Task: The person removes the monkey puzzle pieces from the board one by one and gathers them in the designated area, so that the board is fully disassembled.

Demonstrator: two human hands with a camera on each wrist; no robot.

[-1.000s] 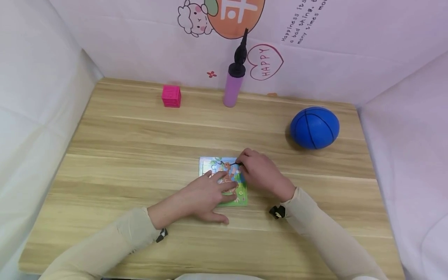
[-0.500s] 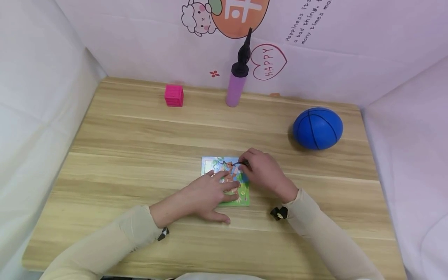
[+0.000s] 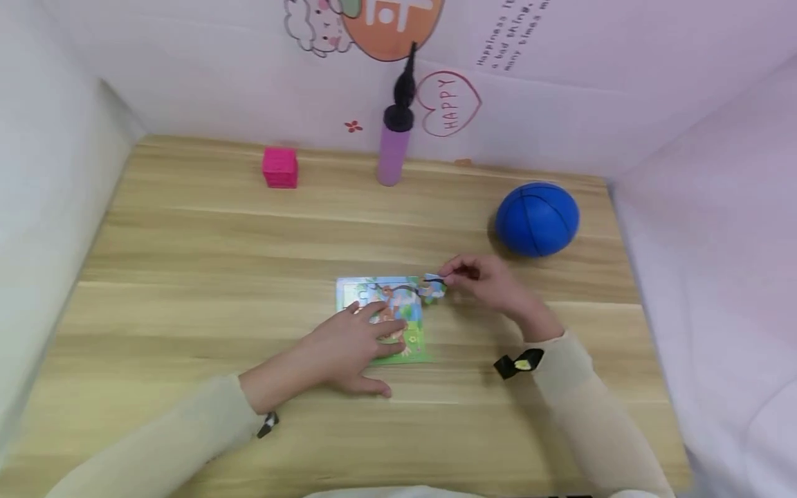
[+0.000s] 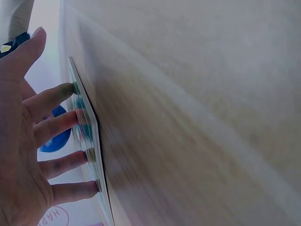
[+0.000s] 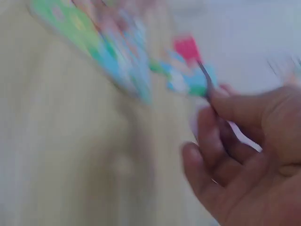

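Note:
A small colourful jigsaw puzzle board [image 3: 398, 315] lies flat in the middle of the wooden table [image 3: 187, 263]. My left hand [image 3: 349, 346] lies on its lower left part with straight fingers [image 4: 61, 125] pressing it down. My right hand [image 3: 482, 280] is just off the board's upper right corner and pinches a loose puzzle piece [image 3: 432, 286] between thumb and fingertips. The right wrist view is blurred; it shows the piece [image 5: 188, 77] held near the board's edge [image 5: 117, 61].
A blue ball [image 3: 537, 219] rests at the right, close behind my right hand. A purple hand pump [image 3: 394, 135] stands at the back wall, and a pink cube [image 3: 279, 167] sits at the back left. White fabric walls enclose the table.
My right hand has drawn away to the right off the board, lifting a puzzle piece out with it. The left hand stays pressed on the board. The head view has shifted.

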